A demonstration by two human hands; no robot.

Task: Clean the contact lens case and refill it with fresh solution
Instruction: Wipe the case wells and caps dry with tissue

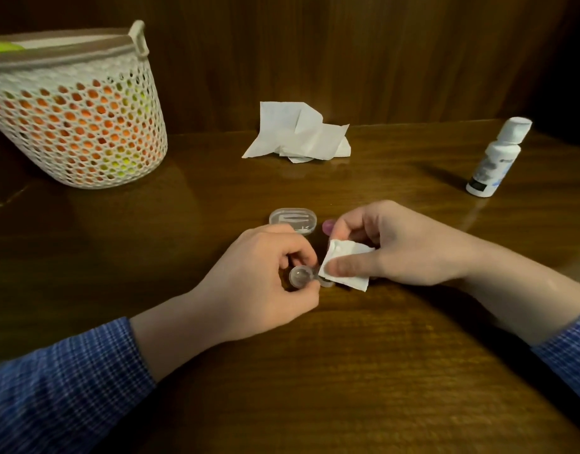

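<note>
My left hand (269,273) pinches the case (300,276), fingers curled over it from behind and thumb under its near edge, holding it just off or on the table (364,371); I cannot tell which. Its left well faces up and open; its long axis runs left to right, so the other well lies straight toward my right hand (393,244). That hand holds a folded tissue (346,265), thumb flat on top and fingers curled behind, its corner already touching the case's right end. I judge the wipe needs only a short push leftward into that well, with the right hand the nearer. Just behind my knuckles sit a clear lid (292,220) and a purple cap (328,226), so room is tight rearward, open toward me. The bottle (493,158) stands well off to the right, upright and capped.
</note>
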